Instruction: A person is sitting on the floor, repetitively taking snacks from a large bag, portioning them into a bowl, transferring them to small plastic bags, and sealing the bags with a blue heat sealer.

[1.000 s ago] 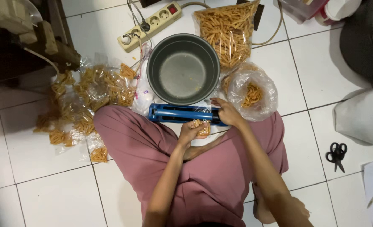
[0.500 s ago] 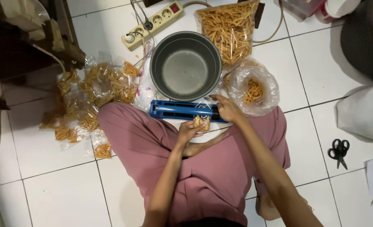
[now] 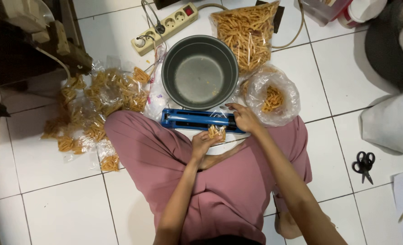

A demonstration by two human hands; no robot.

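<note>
Blue metal marks the centre of the scene: a long heat sealer [image 3: 197,120] lies crosswise in front of the seated person, its long axis running left to right, just beyond the knees and just this side of an empty grey pot [image 3: 199,71]. The right hand [image 3: 243,117] lies palm down on the sealer's right end, fingers curled over the bar, pressing on it rather than gripping anything else. The left hand [image 3: 202,143] is closed around a small clear packet of orange snack sticks [image 3: 217,132], which touches the near edge of the sealer, its top toward the bar; the left hand is the nearer one to the packet and sits just behind it. Filled packets [image 3: 99,97] lie heaped on the white tile floor [image 3: 47,181] to the left, a large open bag of sticks [image 3: 248,34] beyond the pot, and a smaller bag [image 3: 272,95] just right of the sealer.
</note>
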